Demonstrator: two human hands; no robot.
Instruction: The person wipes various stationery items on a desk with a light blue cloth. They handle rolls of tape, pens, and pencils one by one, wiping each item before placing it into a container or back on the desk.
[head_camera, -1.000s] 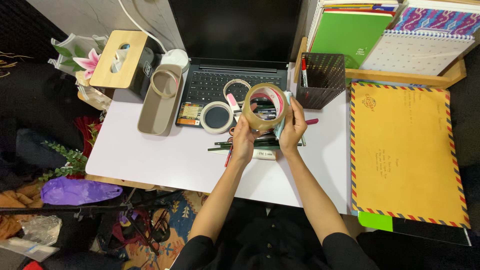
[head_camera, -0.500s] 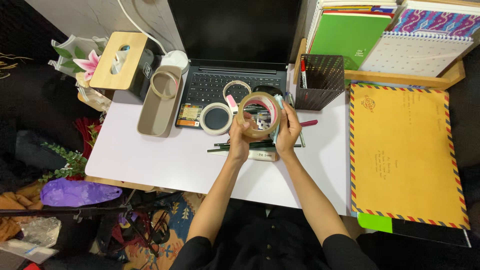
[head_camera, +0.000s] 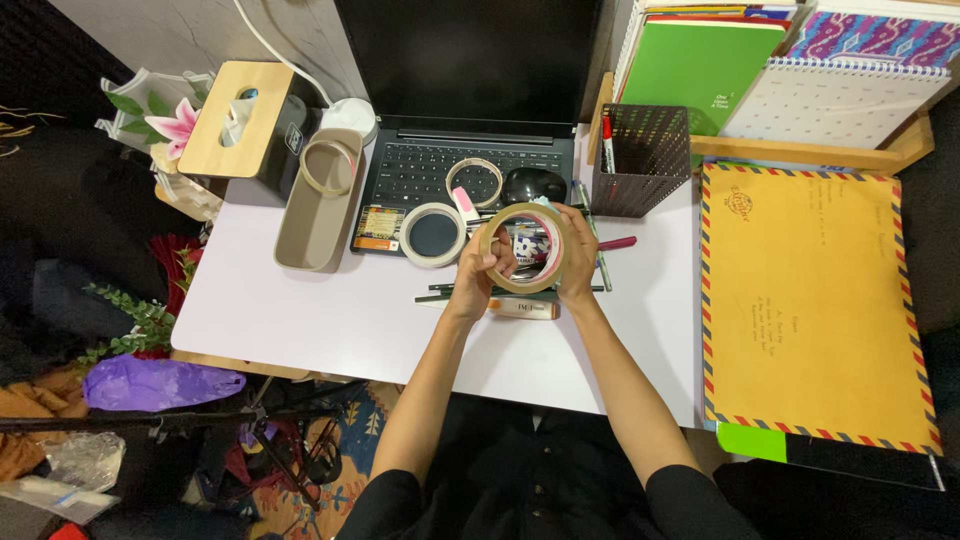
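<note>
Both my hands hold one large roll of brown tape (head_camera: 497, 268) just above the white desk (head_camera: 330, 315). My left hand (head_camera: 473, 275) grips its left rim, with fingers through the hole. My right hand (head_camera: 577, 262) clasps its right rim. Under the roll lies a heap of pens and pencils (head_camera: 520, 295). A white tape roll (head_camera: 433, 234) and a thin clear roll (head_camera: 474, 182) rest on the laptop (head_camera: 420, 175) beyond my left hand. A black mouse (head_camera: 533, 184) sits just beyond the held roll.
A beige tray (head_camera: 318, 215) with another tape roll (head_camera: 329, 166) stands left of the laptop. A black mesh pen holder (head_camera: 640, 160) is at the back right, a large yellow envelope (head_camera: 810, 310) to the right, a wooden tissue box (head_camera: 238, 118) at the back left.
Both hands have brought the brown tape roll down and nearer to me, from above the laptop's edge to just over the pens. The black mouse has come into view behind it.
</note>
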